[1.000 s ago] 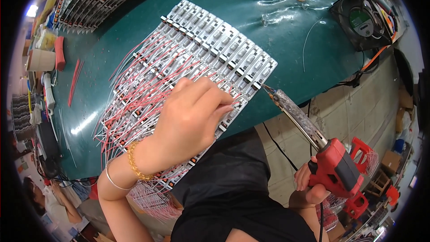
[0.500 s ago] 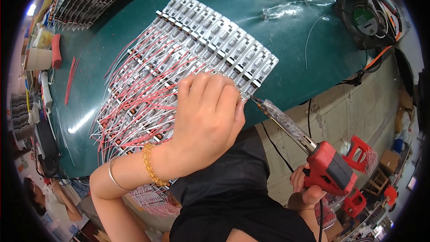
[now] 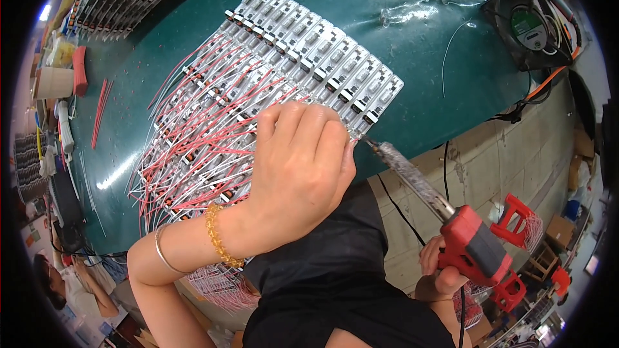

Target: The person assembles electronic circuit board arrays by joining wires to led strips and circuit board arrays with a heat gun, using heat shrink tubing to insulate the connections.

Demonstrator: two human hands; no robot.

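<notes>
since the earlier frame, the soldering iron point(image 3: 451, 225) has slid its tip up to the near right corner of the single panel of white modules point(image 3: 303, 64) on the green tabletop point(image 3: 419, 45), right at the left hand point(image 3: 300, 167). that hand lies curled over the one bundle of red and white wires point(image 3: 206, 135), fingers point(image 3: 309, 125) pressing, gripping nothing visible. right hand point(image 3: 438, 274) is clenched around the iron's red handle.

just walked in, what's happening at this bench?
A person is soldering. The right hand holds a red-handled soldering iron, its tip at the near right corner of a row of small white modules with red and white wires, laid out on a green table. The left hand rests on the modules beside the tip. A black fan sits at the far right.
</notes>
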